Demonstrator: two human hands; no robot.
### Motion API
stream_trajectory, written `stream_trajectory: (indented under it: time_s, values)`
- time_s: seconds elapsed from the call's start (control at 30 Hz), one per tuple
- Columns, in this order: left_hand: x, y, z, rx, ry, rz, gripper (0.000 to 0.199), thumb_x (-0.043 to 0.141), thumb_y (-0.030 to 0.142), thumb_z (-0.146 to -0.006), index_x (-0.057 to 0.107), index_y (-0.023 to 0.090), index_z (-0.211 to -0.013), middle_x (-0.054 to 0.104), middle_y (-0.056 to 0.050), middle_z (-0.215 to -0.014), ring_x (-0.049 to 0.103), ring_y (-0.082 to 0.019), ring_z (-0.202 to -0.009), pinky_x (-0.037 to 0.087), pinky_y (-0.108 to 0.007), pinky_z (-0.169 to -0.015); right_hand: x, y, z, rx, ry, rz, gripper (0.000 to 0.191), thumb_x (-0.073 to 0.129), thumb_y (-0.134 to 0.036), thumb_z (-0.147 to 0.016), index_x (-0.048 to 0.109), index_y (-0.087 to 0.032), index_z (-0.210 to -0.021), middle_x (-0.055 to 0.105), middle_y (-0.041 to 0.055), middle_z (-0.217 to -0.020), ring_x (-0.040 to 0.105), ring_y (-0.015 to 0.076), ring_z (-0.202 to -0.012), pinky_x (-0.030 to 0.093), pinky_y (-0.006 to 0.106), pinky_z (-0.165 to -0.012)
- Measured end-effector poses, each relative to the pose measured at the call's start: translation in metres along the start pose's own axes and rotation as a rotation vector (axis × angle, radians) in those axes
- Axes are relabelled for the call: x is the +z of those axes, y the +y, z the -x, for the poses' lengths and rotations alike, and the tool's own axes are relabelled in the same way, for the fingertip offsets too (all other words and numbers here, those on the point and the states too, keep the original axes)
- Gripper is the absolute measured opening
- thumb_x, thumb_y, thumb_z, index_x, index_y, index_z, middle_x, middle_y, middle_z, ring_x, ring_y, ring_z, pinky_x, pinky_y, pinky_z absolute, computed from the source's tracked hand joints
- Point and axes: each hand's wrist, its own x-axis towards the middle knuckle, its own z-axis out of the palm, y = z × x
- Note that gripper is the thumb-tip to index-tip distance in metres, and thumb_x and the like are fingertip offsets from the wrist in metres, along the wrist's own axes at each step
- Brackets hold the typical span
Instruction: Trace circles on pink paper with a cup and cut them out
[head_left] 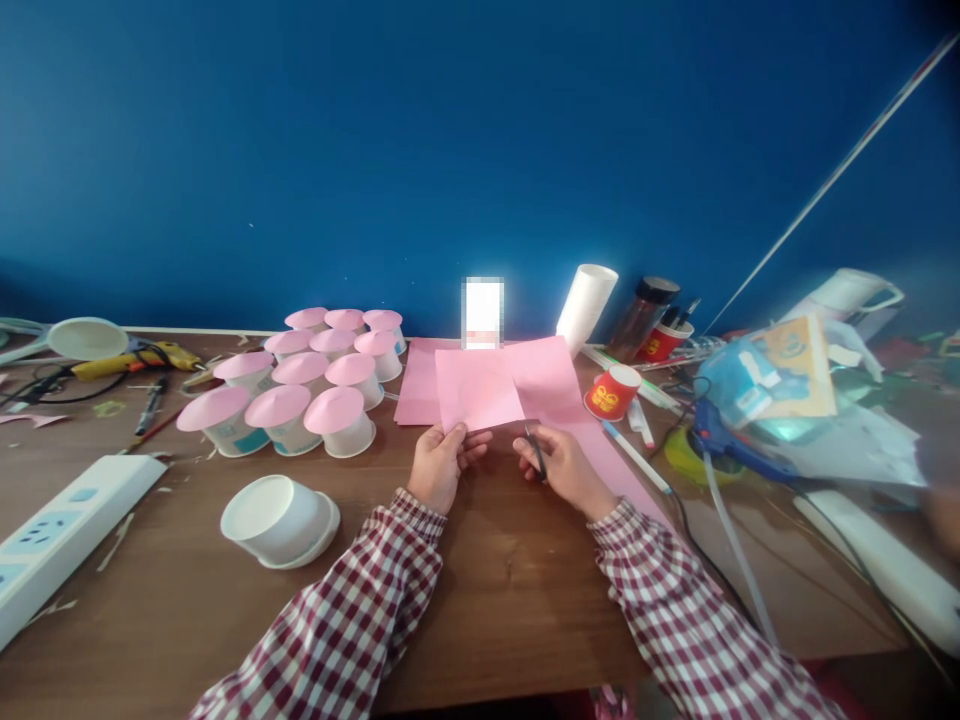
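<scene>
A sheet of pink paper (pixel 480 390) is pinched at its lower edge by my left hand (pixel 442 465), thumb on top. Black-handled scissors (pixel 535 452) are in my right hand (pixel 559 465), their tips at the paper's lower right corner. More pink paper (pixel 416 390) lies on the table behind and to the right of the held sheet. Several white paper cups with pink cone tops (pixel 339 410) stand in rows at the left. Nearer to me, white cups without tops (pixel 274 515) sit left of my left hand.
A white power strip (pixel 67 530) and a yellow glue gun (pixel 142 360) lie at the left. Toward the right are a red cup (pixel 613 390), a white roll (pixel 587 305), a blue glue gun (pixel 720 440), cables and plastic bags (pixel 847 430). A blue wall (pixel 450 150) rises behind.
</scene>
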Motion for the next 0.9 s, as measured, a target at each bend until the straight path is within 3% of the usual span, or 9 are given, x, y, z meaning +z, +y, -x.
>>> stream_trajectory:
  time_s: [0.27,0.9]
  values:
    - [0.002,-0.0021,0.0062,-0.04,-0.038,-0.027,0.007,0.048,0.007,-0.085,0.055,0.007,-0.085,0.065,-0.007,-0.074,0.069,-0.016,-0.069,0.055,-0.019,-0.055,-0.0027,0.0017,-0.0011,-0.036,0.042,0.03,0.038,0.063,-0.052,-0.074,0.057,-0.014,-0.073,0.059,-0.0005,-0.059,0.055,0.0099,-0.049,0.041,0.021,-0.045]
    - [0.0018,-0.0021,0.0043,-0.053,-0.035,-0.022,0.009,0.048,0.007,-0.086,0.056,0.008,-0.081,0.066,-0.007,-0.071,0.068,-0.015,-0.068,0.055,-0.019,-0.055,-0.0027,0.0023,-0.0005,-0.029,0.059,0.058,0.039,0.062,-0.053,-0.075,0.059,-0.014,-0.076,0.059,-0.0005,-0.059,0.055,0.0099,-0.047,0.04,0.02,-0.042]
